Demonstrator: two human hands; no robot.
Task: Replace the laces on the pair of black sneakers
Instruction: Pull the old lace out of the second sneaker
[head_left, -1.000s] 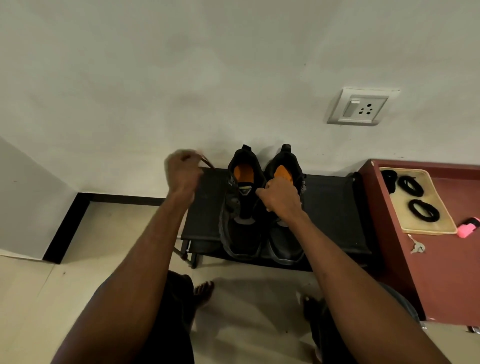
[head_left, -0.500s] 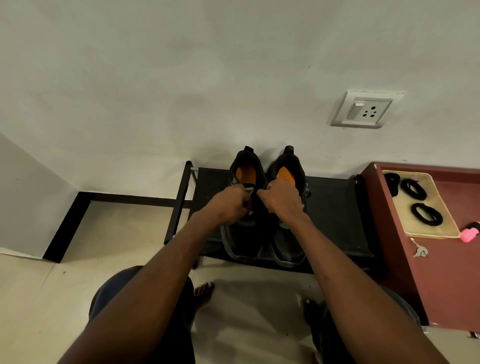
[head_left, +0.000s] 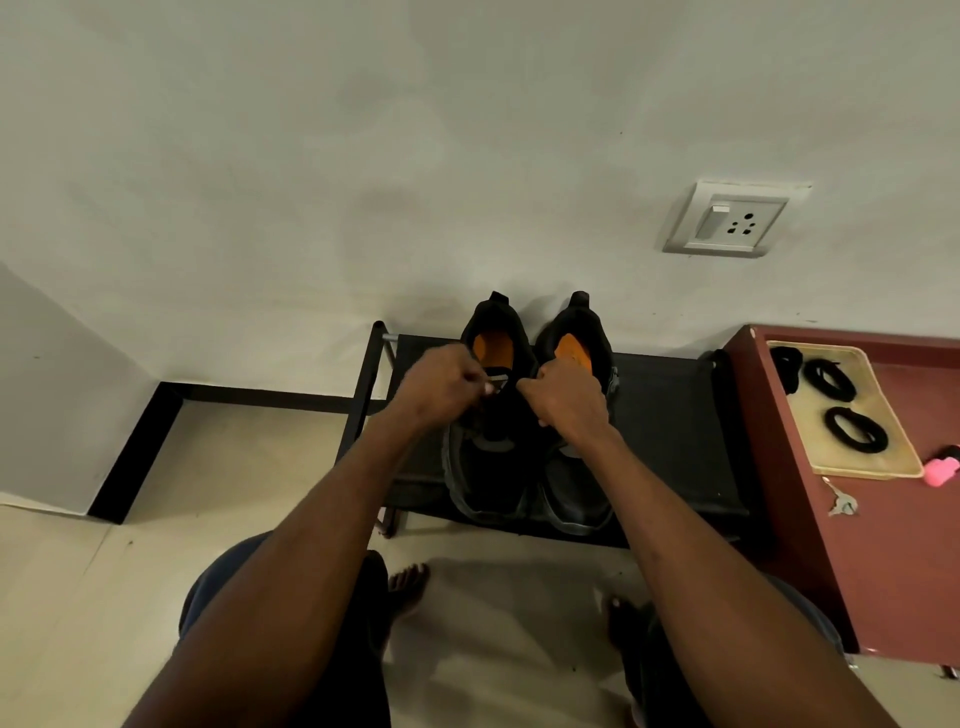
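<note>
Two black sneakers with orange insoles stand side by side on a low black rack (head_left: 670, 431), heels to the wall. Over the left sneaker (head_left: 488, 467) my left hand (head_left: 441, 387) has its fingers curled, pinching a lace end with a pale tip near the tongue. My right hand (head_left: 566, 395) is curled between the two shoes, at the inner edge of the right sneaker (head_left: 576, 488); what it grips is hidden. Coiled black laces (head_left: 854, 428) lie on a beige tray (head_left: 893, 457) at the right.
A dark red cabinet (head_left: 883, 561) stands right of the rack, carrying the tray, a pink object (head_left: 943, 470) and keys (head_left: 841, 501). A wall socket (head_left: 732, 221) sits above. My bare feet are on the tiled floor in front of the rack.
My left hand came back from the far left, where it held a lace up, to the left sneaker's tongue. The right hand stayed between the shoes.
</note>
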